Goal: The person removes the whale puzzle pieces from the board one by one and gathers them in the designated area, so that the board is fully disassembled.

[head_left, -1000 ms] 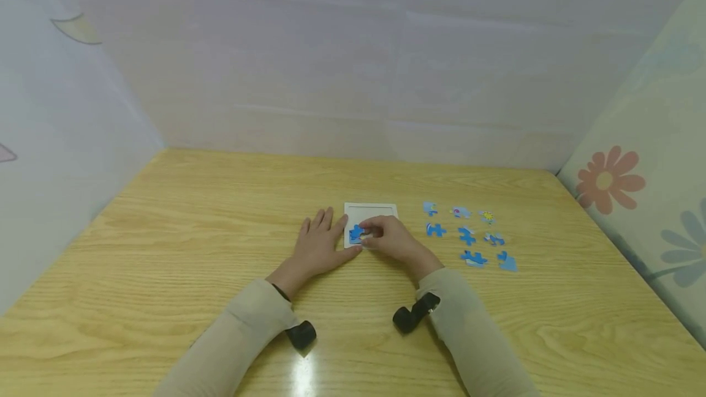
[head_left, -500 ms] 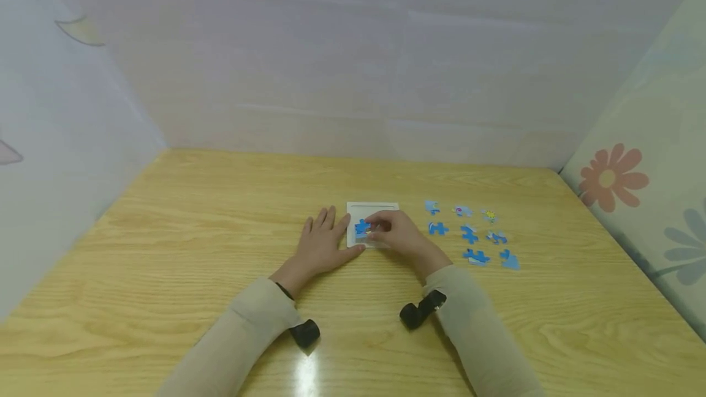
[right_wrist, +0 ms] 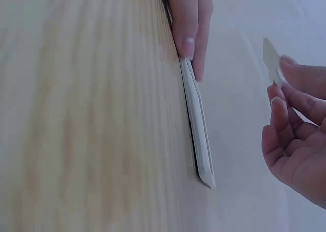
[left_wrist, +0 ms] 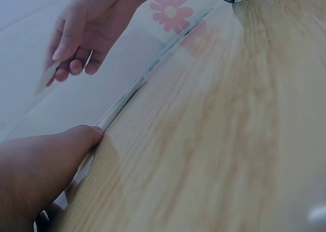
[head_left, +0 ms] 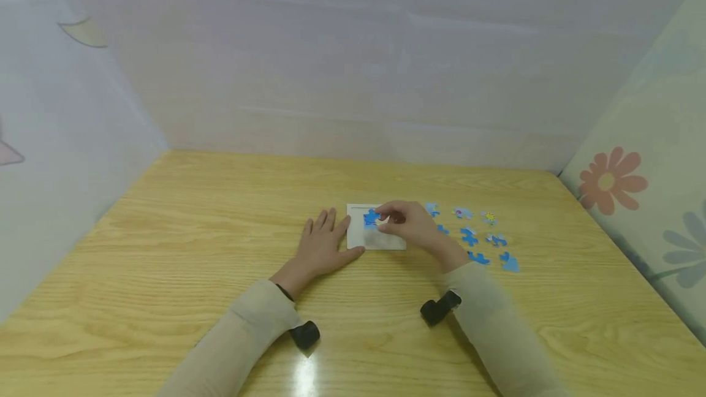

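Note:
A blue puzzle piece (head_left: 371, 219) is pinched between the thumb and fingers of my right hand (head_left: 410, 223), raised above a white puzzle tray (head_left: 357, 239). The right wrist view shows the piece (right_wrist: 271, 61) edge-on, apart from the tray (right_wrist: 196, 125). My left hand (head_left: 322, 247) lies flat with spread fingers, thumb and index finger touching the tray's left side and near corner. In the left wrist view, its thumb (left_wrist: 81, 140) rests at the tray's edge. Part of the tray is hidden behind the right hand.
Several loose blue puzzle pieces (head_left: 469, 237) lie in rough rows on the wooden table (head_left: 231, 213), right of the tray. One has a yellow sun (head_left: 488, 217). The right hand and forearm partly cover the nearest ones. A pale cloth wall (head_left: 331, 78) stands behind the table.
My right hand has lifted the puzzle piece from the tray's near left corner, up and to the right. The left hand stays in place on the tray's edge.

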Tool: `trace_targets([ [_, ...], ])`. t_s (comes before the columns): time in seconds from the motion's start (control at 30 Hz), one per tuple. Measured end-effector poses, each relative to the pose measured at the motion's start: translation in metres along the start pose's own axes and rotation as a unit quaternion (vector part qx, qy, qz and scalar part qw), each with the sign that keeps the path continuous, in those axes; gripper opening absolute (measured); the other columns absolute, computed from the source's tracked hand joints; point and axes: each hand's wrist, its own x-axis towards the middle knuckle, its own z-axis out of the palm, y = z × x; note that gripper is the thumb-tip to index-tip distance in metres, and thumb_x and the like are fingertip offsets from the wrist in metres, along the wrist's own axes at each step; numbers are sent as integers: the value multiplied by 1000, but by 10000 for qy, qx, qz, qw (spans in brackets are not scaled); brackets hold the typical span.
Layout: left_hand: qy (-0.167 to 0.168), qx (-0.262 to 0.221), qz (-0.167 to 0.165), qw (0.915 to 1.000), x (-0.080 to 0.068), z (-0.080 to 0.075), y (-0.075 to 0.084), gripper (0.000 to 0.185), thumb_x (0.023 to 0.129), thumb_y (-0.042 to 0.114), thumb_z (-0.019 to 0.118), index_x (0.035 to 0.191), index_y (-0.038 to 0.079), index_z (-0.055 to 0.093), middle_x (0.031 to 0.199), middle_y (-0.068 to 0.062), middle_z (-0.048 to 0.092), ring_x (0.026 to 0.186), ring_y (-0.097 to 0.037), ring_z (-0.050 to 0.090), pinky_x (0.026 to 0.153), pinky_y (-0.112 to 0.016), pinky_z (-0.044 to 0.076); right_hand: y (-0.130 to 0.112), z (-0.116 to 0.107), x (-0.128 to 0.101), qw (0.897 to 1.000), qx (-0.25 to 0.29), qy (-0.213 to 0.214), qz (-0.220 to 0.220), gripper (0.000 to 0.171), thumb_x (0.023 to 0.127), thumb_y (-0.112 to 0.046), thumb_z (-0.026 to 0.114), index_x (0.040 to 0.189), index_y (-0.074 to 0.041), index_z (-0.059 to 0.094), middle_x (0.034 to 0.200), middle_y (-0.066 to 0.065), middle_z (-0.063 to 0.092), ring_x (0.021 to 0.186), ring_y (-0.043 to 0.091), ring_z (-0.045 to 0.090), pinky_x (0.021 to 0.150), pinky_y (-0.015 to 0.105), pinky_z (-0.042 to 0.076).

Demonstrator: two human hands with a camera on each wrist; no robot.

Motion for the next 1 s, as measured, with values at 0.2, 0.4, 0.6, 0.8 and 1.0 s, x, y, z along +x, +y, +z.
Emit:
trace_targets([
  [0.2,-37,55,-9,10000,0,-1,0,80,87,62,46,148,12,28,154,-22,13,144,-37,7,113,-57,8,3,-17,-16,9998,156,146,20,28,87,-12,64,115,-4,63,107,13,62,83,17,55,74,26,49],
  [0.4,-52,2,-9,10000,0,-2,0,80,87,61,47,148,12,27,154,-22,12,144,-37,6,114,-57,7,13,-31,-31,9990,289,336,-12,29,86,-11,65,114,-4,63,107,13,63,81,14,57,74,23,50],
  [0.6,-87,-3,18,10000,-1,-3,0,80,88,61,46,148,12,27,154,-22,12,144,-37,5,114,-57,7,23,-45,-47,9984,168,542,41,31,86,-12,66,115,-4,63,99,9,63,78,9,56,73,22,50],
  [0.8,-74,-22,33,10000,0,-1,1,80,88,61,46,148,13,27,154,-22,12,144,-36,5,114,-56,6,32,-57,-64,9973,311,667,77,33,86,-10,65,117,0,61,91,-5,60,77,6,54,70,20,48],
  [1.0,-32,-18,39,10000,1,0,0,80,87,61,46,148,13,27,154,-22,12,144,-36,6,114,-56,7,43,-64,-77,9971,458,588,165,35,88,-9,62,120,6,57,100,-4,60,84,-1,57,74,20,51],
])
